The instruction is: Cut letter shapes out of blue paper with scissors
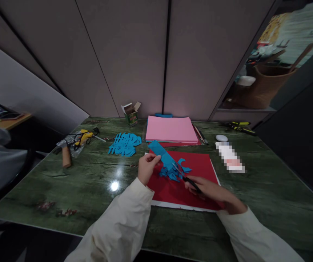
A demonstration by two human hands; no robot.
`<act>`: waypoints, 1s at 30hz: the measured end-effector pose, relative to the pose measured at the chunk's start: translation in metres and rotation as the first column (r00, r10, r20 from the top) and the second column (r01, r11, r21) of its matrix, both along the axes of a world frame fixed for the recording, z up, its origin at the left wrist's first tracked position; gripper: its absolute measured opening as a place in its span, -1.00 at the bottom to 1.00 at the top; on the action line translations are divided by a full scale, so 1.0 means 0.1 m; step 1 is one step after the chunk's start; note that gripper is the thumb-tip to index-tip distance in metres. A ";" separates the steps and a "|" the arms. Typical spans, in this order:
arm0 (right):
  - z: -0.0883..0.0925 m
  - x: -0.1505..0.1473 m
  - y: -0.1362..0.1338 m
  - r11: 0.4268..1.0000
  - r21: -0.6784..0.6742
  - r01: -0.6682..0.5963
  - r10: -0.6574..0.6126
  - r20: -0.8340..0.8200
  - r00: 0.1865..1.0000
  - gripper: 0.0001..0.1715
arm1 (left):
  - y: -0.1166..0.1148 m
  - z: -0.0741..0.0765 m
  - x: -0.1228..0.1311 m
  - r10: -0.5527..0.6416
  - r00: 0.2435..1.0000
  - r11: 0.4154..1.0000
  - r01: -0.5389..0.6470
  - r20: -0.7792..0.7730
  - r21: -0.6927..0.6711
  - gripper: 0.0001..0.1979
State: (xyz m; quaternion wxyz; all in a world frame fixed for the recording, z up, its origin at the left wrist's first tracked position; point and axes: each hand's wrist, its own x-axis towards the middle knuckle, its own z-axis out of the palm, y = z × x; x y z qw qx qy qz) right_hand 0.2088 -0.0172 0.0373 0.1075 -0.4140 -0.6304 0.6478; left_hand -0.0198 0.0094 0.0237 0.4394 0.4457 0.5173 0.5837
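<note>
My left hand (147, 167) pinches a strip of blue paper (163, 155) over a red sheet (197, 169) on the green table (91, 182). My right hand (211, 193) is closed on black-handled scissors (186, 176), and their blades sit in the blue paper. Blue offcuts (172, 174) lie on the red sheet under the blades. A pile of cut blue letters (125, 143) lies to the left, apart from both hands.
A stack of pink paper (171, 129) lies behind the red sheet, with pens (201, 135) beside it. A small open box (131, 113) stands at the back. Tools in a plastic bag (74, 142) lie left. A white tube (229, 156), a round white object (221, 138) and yellow-handled pliers (239, 127) lie right.
</note>
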 end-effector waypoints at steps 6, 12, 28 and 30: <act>0.08 0.04 0.01 0.997 0.076 -0.025 0.013 0.150 0.989 -0.58 | -0.04 0.06 0.00 0.130 0.962 0.988 -0.106 -0.241 0.110 -0.79; 0.08 0.02 0.00 0.999 0.038 -0.012 0.009 0.087 0.996 -0.59 | 0.00 -0.04 0.02 0.035 0.999 0.999 -0.035 -0.023 0.003 -0.79; 0.02 0.02 -0.02 0.996 -0.080 -0.046 0.041 -0.068 0.997 -0.60 | -0.03 -0.04 0.06 -0.178 0.899 0.938 0.279 0.401 -0.207 -0.74; 0.04 0.04 -0.01 0.996 -0.069 -0.062 0.059 -0.045 0.997 -0.60 | -0.02 -0.05 0.05 -0.152 0.901 0.950 0.247 0.406 -0.192 -0.75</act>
